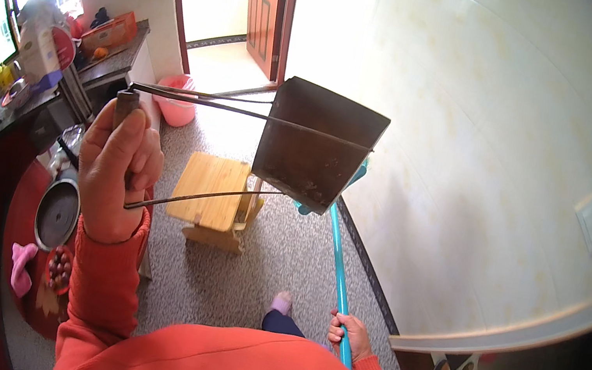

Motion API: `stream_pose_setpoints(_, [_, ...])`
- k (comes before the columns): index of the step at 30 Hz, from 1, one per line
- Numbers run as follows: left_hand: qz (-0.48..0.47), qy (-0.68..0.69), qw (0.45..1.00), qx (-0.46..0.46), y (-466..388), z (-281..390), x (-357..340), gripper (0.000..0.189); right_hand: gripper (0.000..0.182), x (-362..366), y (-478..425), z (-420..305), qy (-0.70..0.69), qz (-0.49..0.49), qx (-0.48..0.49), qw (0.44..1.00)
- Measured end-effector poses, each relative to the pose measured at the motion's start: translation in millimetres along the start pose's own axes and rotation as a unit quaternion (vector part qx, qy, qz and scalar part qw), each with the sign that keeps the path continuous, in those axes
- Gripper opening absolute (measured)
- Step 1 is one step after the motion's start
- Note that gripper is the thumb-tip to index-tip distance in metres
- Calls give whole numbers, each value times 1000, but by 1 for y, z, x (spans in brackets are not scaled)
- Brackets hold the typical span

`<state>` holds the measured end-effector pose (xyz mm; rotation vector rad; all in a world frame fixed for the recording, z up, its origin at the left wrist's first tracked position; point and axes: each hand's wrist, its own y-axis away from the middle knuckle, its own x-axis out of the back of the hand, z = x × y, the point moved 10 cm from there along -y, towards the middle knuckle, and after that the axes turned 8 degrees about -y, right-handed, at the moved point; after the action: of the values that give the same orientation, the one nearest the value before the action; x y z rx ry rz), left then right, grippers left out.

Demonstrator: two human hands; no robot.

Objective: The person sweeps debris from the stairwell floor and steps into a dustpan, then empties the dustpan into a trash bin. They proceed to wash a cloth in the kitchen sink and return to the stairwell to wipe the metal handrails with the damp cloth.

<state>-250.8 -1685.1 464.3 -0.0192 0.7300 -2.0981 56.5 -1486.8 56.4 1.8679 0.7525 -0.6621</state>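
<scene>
My left hand (117,171) is raised and closed around the short handle of a metal dustpan (318,144), whose dark pan hangs out to the right on thin metal rods. Low on the right, my right hand (351,335) grips a teal pole (339,258). The pole runs up along the wall's foot, and its teal head shows partly behind the pan; the rest of that head is hidden. Between the pan and my left arm, farther down, a small wooden stool (210,190) stands on the speckled floor.
A pink bin (176,104) stands beside the doorway, near an ajar brown door (266,7). At left, a red round table (26,197) holds a metal pan (57,214), a pink cloth (22,267) and a red bowl (59,271). A pale wall (495,131) bounds the right side.
</scene>
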Motion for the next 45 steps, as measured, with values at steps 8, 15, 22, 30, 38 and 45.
stream_pose_setpoints(8, [32,-36,999,8,-174,-120,-19,10,21,-57,-167,-137,228,55,-39,971])
stream_pose_setpoints(15, [19,-109,993,34,-255,-232,-28,10,17,-99,-254,-165,298,55,-131,944])
stream_pose_setpoints(22, [92,-145,980,101,-308,-337,-3,5,16,-107,-338,-214,302,85,-213,925])
stream_pose_setpoints(30, [189,-171,957,138,-352,-394,5,8,14,-121,-463,-282,301,49,-275,912])
stream_pose_setpoints(38, [285,-219,920,155,-392,-413,5,12,13,-160,-539,-353,363,-2,-275,890])
stream_pose_setpoints(45, [316,-209,910,168,-413,-440,4,14,12,-175,-537,-371,300,-11,-236,924])
